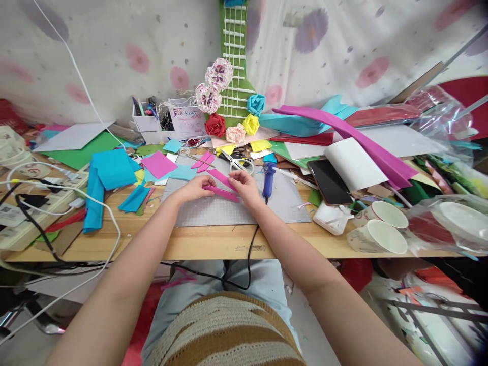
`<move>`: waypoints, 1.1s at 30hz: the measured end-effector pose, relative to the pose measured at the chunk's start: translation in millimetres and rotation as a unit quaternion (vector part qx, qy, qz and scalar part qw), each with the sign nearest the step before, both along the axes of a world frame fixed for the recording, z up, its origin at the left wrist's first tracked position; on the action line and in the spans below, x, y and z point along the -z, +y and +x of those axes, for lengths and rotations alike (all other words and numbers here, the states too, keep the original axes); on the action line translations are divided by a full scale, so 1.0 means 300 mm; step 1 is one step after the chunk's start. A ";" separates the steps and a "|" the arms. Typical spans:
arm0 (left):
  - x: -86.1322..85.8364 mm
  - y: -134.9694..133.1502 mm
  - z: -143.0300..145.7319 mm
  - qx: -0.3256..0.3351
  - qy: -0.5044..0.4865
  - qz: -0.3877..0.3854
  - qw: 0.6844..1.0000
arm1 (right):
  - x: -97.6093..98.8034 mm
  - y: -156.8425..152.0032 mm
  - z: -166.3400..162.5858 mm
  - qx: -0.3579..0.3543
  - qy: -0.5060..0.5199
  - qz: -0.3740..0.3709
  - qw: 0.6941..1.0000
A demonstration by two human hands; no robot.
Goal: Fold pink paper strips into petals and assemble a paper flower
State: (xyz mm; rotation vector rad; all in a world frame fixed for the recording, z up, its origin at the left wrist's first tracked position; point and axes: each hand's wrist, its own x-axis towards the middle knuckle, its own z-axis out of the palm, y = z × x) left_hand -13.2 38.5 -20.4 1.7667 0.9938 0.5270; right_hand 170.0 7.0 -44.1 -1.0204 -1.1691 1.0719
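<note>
Over the grey cutting mat [190, 216], a magenta paper strip [221, 192] stretches between my two hands. My left hand [195, 188] pinches its left end between thumb and fingers. My right hand [245, 189] is closed at the right side, thumb and forefinger at the end of a second magenta length [220, 177]. Whether the two lengths are one folded strip I cannot tell. Beyond them lie more magenta pieces [205, 161] and white-handled scissors [240, 164]. A blue glue gun [269, 180] stands to the right of my right hand.
Blue paper [110, 170] and a power strip [41, 213] with cables lie left. On the right are a black phone [331, 182], paper cups [377, 236] and a long magenta sheet [351, 134]. A green panel with paper flowers [215, 124] stands behind. The glue gun's cord [250, 254] hangs over the table's front edge.
</note>
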 end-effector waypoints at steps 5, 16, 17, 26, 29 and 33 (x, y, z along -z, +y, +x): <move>0.032 0.006 -0.001 -0.027 -0.048 -0.011 0.998 | 0.000 -0.007 0.000 0.012 -0.079 0.022 0.997; 0.077 -0.021 -0.016 -0.102 -0.121 -0.031 0.987 | 0.012 -0.012 0.007 -0.022 -0.202 0.058 0.977; 0.078 -0.024 -0.016 -0.107 -0.124 -0.027 0.986 | 0.011 -0.015 0.008 -0.022 -0.217 0.065 0.974; 0.090 -0.029 -0.014 -0.116 -0.141 -0.013 0.983 | -0.004 -0.027 0.001 -0.021 -0.304 0.089 0.948; 0.097 -0.027 -0.016 -0.116 -0.142 -0.008 0.983 | 0.001 -0.023 -0.004 -0.022 -0.307 0.095 0.947; 0.096 -0.032 -0.019 -0.109 -0.132 0.004 0.985 | 0.010 -0.020 -0.004 -0.024 -0.304 0.102 0.947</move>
